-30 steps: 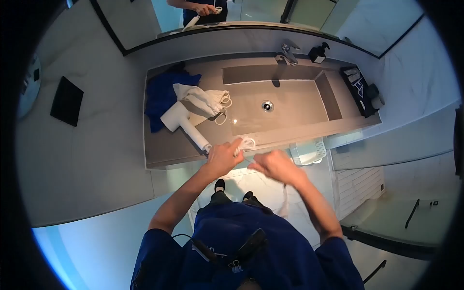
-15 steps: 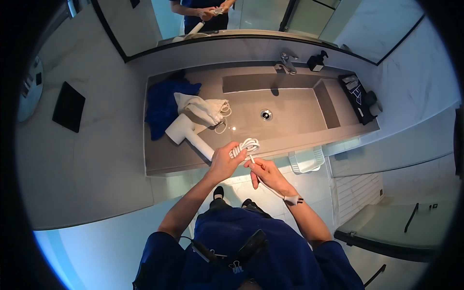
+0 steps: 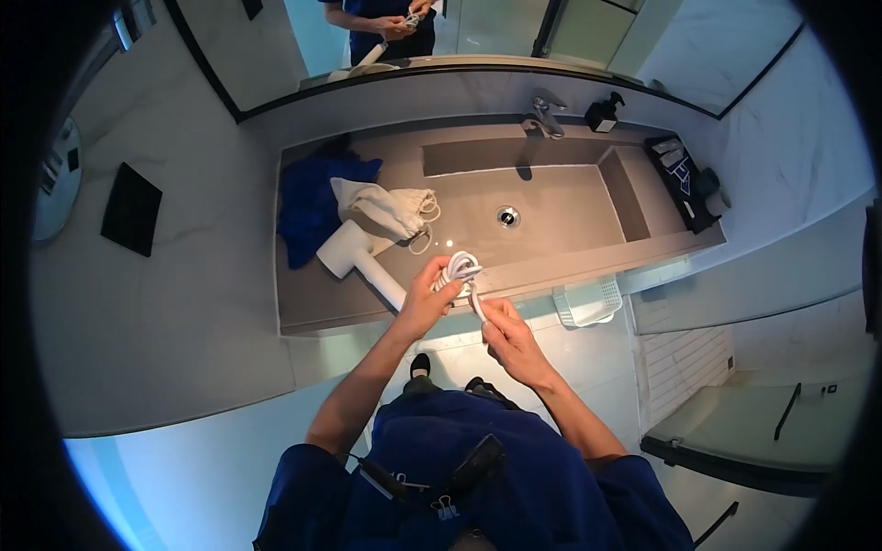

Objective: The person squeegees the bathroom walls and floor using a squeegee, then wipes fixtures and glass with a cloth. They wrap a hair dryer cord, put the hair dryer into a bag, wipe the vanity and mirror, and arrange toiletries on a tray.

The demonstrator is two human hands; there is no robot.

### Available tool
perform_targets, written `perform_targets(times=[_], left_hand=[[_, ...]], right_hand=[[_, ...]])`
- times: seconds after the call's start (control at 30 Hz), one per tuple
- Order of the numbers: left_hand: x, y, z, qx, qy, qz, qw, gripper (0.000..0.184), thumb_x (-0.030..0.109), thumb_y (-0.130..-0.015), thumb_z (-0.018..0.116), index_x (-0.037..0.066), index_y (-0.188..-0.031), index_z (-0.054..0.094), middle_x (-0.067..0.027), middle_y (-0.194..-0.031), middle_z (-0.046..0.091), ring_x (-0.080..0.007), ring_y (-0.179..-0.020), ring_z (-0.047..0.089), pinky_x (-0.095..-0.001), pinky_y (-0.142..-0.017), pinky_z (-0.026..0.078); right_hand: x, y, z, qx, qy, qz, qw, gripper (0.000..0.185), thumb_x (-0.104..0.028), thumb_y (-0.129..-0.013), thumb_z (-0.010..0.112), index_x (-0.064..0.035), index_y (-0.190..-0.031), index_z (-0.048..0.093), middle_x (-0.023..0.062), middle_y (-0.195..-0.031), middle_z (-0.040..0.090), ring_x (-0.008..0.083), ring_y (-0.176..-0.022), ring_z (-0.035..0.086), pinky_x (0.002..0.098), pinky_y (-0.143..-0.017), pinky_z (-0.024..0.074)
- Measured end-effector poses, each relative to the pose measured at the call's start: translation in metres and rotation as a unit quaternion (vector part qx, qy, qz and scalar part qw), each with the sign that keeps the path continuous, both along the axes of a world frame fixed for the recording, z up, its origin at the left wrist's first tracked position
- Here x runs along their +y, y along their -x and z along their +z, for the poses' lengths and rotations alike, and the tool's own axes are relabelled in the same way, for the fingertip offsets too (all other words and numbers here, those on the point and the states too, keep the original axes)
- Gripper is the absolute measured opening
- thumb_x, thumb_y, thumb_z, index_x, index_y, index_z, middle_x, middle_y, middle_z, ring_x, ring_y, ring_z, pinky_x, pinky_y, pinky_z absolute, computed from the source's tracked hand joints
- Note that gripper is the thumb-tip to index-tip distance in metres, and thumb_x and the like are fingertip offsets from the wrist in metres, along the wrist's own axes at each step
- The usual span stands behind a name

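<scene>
My left hand (image 3: 426, 299) is closed around a looped bundle of white power cord (image 3: 458, 266), held above the front edge of the sink counter. My right hand (image 3: 513, 344) grips a length of the same cord just below and to the right of the loops, fingers wrapped round it. A white hair dryer (image 3: 346, 248) lies on the counter at the left, its handle reaching toward my left hand, which covers the handle's end. Behind the dryer are a cream drawstring pouch (image 3: 381, 204) and a crumpled blue cloth (image 3: 308, 197).
The sink basin (image 3: 551, 207) has a chrome faucet (image 3: 546, 118) at its back. A black soap dispenser (image 3: 604, 114) and a black tray (image 3: 682, 184) stand to the right. Below the counter is a white basket (image 3: 588, 303). A mirror (image 3: 496, 37) spans the wall.
My right hand has turned and now grips the cord closer to the loops. The length that ran along my right wrist no longer shows there. The loops in my left hand have tilted upright.
</scene>
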State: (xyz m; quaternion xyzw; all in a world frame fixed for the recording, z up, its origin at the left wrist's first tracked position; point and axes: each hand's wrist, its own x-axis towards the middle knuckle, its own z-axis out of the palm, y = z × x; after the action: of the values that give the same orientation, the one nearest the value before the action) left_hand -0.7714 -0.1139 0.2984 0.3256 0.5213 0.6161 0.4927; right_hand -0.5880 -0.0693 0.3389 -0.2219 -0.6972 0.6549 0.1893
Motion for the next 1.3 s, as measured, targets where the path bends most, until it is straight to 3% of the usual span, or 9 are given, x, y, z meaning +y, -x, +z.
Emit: perform_targets(times=[0.17, 0.33, 0.6, 0.7, 0.83, 0.97, 1.1, 1.13, 1.3], left_hand=[[0.001, -0.007, -0.005, 0.001, 0.006, 0.028, 1.000, 0.019, 0.011, -0.088, 0.056, 0.005, -0.106, 0.052, 0.0015, -0.073, 0.054, -0.0019, -0.050, 0.041, -0.0180, -0.042, 0.031], [-0.006, -0.012, -0.011, -0.050, 0.044, 0.041, 0.997, 0.019, 0.011, -0.088, 0.056, 0.005, -0.106, 0.051, -0.0006, -0.078, 0.057, -0.0026, -0.054, 0.045, -0.0184, -0.045, 0.034], [0.012, -0.022, -0.008, -0.014, 0.006, 0.080, 0.997, 0.023, 0.009, -0.087, 0.058, 0.003, -0.108, 0.051, -0.0061, -0.093, 0.062, -0.0106, -0.082, 0.057, -0.0246, -0.071, 0.045], [0.012, -0.032, -0.011, 0.178, -0.013, 0.116, 0.977, 0.026, 0.011, -0.085, 0.060, 0.003, -0.109, 0.052, -0.0099, -0.092, 0.062, -0.0191, -0.083, 0.061, -0.0306, -0.070, 0.048], [0.006, -0.039, -0.009, 0.523, -0.079, 0.104, 0.842, 0.039, 0.010, -0.077, 0.064, 0.003, -0.114, 0.052, -0.0163, -0.106, 0.056, -0.0340, -0.084, 0.062, -0.0396, -0.068, 0.051], [0.003, -0.037, -0.020, 0.522, -0.078, 0.068, 0.847, 0.046, 0.010, -0.076, 0.064, 0.004, -0.119, 0.048, -0.0174, -0.110, 0.055, -0.0354, -0.082, 0.062, -0.0412, -0.067, 0.051], [0.001, -0.026, -0.010, 0.440, -0.053, 0.006, 0.897, 0.052, 0.008, -0.078, 0.062, 0.001, -0.126, 0.043, -0.0204, -0.106, 0.058, -0.0397, -0.089, 0.060, -0.0420, -0.072, 0.050], [0.001, -0.026, -0.010, 0.429, -0.064, -0.009, 0.901, 0.056, 0.009, -0.078, 0.062, 0.002, -0.129, 0.042, -0.0208, -0.105, 0.058, -0.0394, -0.087, 0.060, -0.0425, -0.071, 0.050], [0.005, -0.026, -0.015, 0.378, -0.096, -0.001, 0.921, 0.063, 0.008, -0.078, 0.062, 0.004, -0.136, 0.037, -0.0234, -0.105, 0.059, -0.0374, -0.089, 0.062, -0.0410, -0.071, 0.050]], right_hand=[[0.004, 0.022, -0.030, 0.031, -0.215, -0.090, 0.972, 0.034, -0.010, -0.088, 0.058, -0.0091, -0.122, 0.056, 0.0068, -0.127, 0.032, 0.0102, -0.090, 0.045, 0.0222, -0.062, 0.0442], [0.003, 0.040, -0.030, 0.104, 0.053, -0.221, 0.968, 0.033, 0.000, -0.080, 0.067, -0.0026, -0.112, 0.057, 0.0095, -0.111, 0.053, 0.0071, -0.077, 0.055, 0.0183, -0.055, 0.0432], [0.018, 0.047, -0.053, 0.149, -0.012, -0.295, 0.944, 0.028, 0.001, -0.079, 0.069, 0.0034, -0.105, 0.060, 0.0032, -0.080, 0.061, 0.0040, -0.063, 0.051, 0.0177, -0.051, 0.0403], [0.020, 0.045, -0.045, 0.136, 0.068, -0.327, 0.933, 0.019, 0.003, -0.078, 0.069, 0.0049, -0.095, 0.061, 0.0021, -0.068, 0.057, 0.0012, -0.055, 0.045, 0.0164, -0.047, 0.0353], [0.029, 0.036, -0.051, 0.125, 0.123, -0.326, 0.929, 0.016, 0.006, -0.073, 0.071, 0.0022, -0.086, 0.061, 0.0034, -0.066, 0.059, 0.0051, -0.052, 0.049, 0.0193, -0.044, 0.0358], [0.023, 0.034, -0.038, 0.064, 0.208, -0.340, 0.915, 0.013, 0.007, -0.073, 0.068, 0.0034, -0.085, 0.063, 0.0053, -0.067, 0.060, 0.0086, -0.052, 0.052, 0.0205, -0.044, 0.0378], [0.011, 0.019, -0.043, 0.029, -0.044, -0.269, 0.962, 0.023, 0.002, -0.078, 0.065, 0.0046, -0.101, 0.064, 0.0077, -0.077, 0.063, 0.0137, -0.062, 0.060, 0.0231, -0.052, 0.0468], [0.011, 0.015, -0.041, -0.030, -0.203, -0.261, 0.943, 0.020, 0.001, -0.077, 0.065, 0.0026, -0.097, 0.065, 0.0102, -0.077, 0.065, 0.0164, -0.063, 0.062, 0.0260, -0.054, 0.0487], [0.018, 0.041, -0.048, -0.058, -0.344, -0.340, 0.873, 0.012, 0.006, -0.070, 0.064, 0.0002, -0.080, 0.063, 0.0165, -0.073, 0.062, 0.0315, -0.063, 0.061, 0.0347, -0.056, 0.0483]])
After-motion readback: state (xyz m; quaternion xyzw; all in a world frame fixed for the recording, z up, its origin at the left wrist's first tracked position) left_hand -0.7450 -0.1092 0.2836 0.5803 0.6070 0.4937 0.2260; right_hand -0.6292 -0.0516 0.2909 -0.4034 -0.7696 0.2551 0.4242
